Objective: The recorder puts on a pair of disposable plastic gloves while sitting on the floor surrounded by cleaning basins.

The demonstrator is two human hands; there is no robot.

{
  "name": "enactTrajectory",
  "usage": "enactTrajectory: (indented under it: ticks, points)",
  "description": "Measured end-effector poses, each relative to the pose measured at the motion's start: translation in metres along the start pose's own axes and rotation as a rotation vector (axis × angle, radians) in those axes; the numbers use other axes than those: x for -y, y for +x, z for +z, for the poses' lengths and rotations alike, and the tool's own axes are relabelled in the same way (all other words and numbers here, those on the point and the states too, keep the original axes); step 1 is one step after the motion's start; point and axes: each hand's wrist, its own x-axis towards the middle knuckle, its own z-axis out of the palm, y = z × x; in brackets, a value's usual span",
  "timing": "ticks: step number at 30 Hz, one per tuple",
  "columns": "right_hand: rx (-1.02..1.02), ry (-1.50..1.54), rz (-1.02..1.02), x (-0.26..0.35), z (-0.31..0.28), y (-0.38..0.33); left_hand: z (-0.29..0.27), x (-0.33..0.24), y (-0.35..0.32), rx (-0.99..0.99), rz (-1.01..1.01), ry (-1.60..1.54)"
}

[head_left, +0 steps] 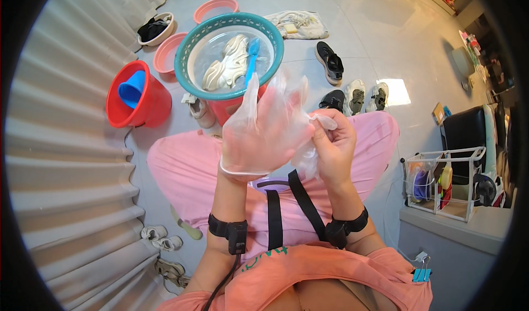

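Note:
My left hand (pixel 262 132) wears a translucent white glove, its rolled cuff around the wrist. Its fingers are spread and point up, and the glove's fingertips stick out loosely past them. Beside it my right hand (pixel 336 148) is bare and pinches a translucent glove (pixel 305 157) between thumb and fingers; whether this is a second glove or part of the worn one is hard to make out. Beyond my hands stands a teal-rimmed basin (pixel 187 82) of water. In it lie white sneakers (pixel 227 65) and a blue brush (pixel 253 57).
At the left a red bucket (pixel 151 110) holds a blue scoop (pixel 132 89). Pink basins (pixel 165 54) stand behind. A cloth (pixel 308 27) with a yellowish bar lies far back. Black shoes (pixel 329 63) and grey-white sneakers (pixel 355 96) sit at the right. A white rack (pixel 468 200) stands far right.

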Motion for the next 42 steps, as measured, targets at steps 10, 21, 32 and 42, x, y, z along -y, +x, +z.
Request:
enactTrajectory:
  ticks: [10, 21, 32, 42]
  points:
    - [0.209, -0.772, -0.585, -0.004, 0.013, -0.004, 0.045, -0.002, -0.019, -0.123, -0.841, -2.371]
    - [0.119, -0.868, -0.715, -0.029, 0.011, 0.003, 0.057, -0.006, -0.017, -0.482, -0.965, -2.246]
    - [0.277, -0.646, -0.570, -0.027, 0.024, -0.001, 0.052, 0.010, -0.010, -0.535, -0.803, -2.232]
    - [0.281, -0.648, -0.491, -0.038, 0.025, 0.006, 0.070, 0.018, 0.005, -0.510, -0.764, -1.962]
